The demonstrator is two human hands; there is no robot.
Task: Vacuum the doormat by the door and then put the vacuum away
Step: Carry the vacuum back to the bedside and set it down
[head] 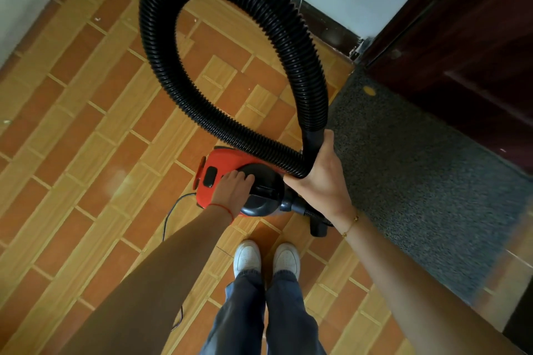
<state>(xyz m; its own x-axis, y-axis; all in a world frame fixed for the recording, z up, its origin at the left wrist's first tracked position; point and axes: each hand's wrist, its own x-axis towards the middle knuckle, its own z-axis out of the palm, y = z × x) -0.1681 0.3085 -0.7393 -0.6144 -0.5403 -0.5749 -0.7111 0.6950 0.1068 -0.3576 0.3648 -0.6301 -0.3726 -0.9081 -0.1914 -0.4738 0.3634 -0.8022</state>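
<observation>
From the head view, the left hand [232, 190] is reaching down with the arm stretched out, its fingers [240, 176] curling over the black handle on top of the red vacuum [227, 166]. The right hand [320, 176] is gripping the smooth end of the black ribbed hose [161, 46], fingers wrapped tight around it, while the hose is looping up high and back down toward the vacuum body. A red string is circling the left wrist, a thin gold chain the right.

The vacuum is sitting on the brick-patterned floor [86, 124], just ahead of two white shoes [266, 258], with its thin cord [170, 216] trailing left. The grey doormat [418, 167] is lying just to the right, against a dark wooden door [467, 37]. No readable writing is showing on the vacuum.
</observation>
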